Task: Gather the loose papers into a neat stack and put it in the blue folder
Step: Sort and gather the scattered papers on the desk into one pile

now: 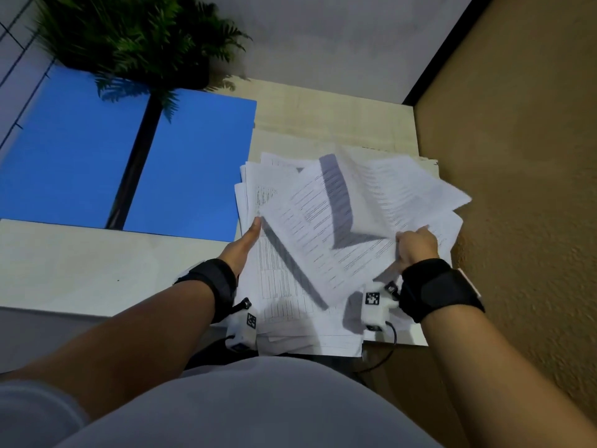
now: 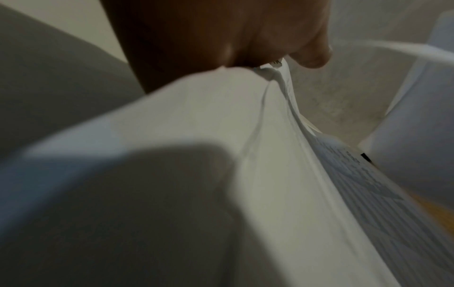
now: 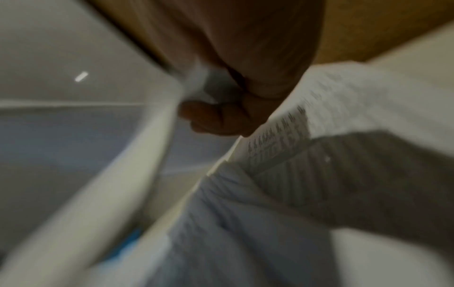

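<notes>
Head view: our left hand (image 1: 245, 244) & right hand (image 1: 416, 245) grip the papers (image 1: 323, 240) at opp. edges. The sheets lie fanned & askew on the table (image 1: 80, 270), just right of the open blue folder (image 1: 80, 150). We should prob. loosen slightly and tap the edges square. A plant (image 1: 135, 37) overhangs the folder's far end; a wall (image 1: 517, 189) crowds the right.
Left wrist: fingertips (image 2: 312, 54) pinch sheet edges.
Right wrist: blurred, fingers (image 3: 211, 118) curled round a bundle.

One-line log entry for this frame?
left hand: pinches papers | right hand: grips papers | papers: fanned, uneven | blue folder: open, no papers inside
</notes>
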Tool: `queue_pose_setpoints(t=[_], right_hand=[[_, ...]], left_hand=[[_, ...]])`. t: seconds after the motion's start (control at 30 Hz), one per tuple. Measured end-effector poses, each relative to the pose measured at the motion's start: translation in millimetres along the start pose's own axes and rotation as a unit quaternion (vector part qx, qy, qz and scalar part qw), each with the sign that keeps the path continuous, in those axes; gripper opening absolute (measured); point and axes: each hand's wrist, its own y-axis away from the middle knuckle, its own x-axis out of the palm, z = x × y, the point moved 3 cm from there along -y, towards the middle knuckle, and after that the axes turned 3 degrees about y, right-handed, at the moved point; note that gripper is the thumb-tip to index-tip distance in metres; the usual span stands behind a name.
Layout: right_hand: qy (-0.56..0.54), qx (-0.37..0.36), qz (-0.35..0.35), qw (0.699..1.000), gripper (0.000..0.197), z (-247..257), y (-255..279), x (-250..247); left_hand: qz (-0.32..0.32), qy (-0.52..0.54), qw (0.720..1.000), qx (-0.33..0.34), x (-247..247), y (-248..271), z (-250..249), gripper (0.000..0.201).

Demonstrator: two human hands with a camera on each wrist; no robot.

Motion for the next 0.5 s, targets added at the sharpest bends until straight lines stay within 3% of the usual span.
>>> queue_pose_setpoints(t=[0.07, 0.13, 0.27, 0.4, 0.5], right_hand=[[-0.015, -0.073, -0.036, 0.997, 0.017, -2, 9, 4], [-0.027, -0.107, -0.021, 0.994, 0.024, -8, 14, 12], [-0.076, -0.087, 0.028, 0.993, 0.033, -17, 9, 28], [0.032, -0.164, 0.044, 0.985, 0.030, 6, 6, 38], [0.112, -0.180, 0.072, 0.975, 0.026, 22, 5, 46]], left_hand=[[0.006, 0.018, 1.000, -0.004, -2, -3, 2, 0.122], [0.028, 0.034, 0.999, -0.027, -3, -6, 2, 0.119], [0.052, 0.048, 0.997, -0.040, -5, -12, 6, 0.112], [0.011, 0.003, 0.999, -0.045, -6, -6, 6, 0.115], [0.003, -0.006, 0.999, -0.052, -9, -11, 11, 0.117]])
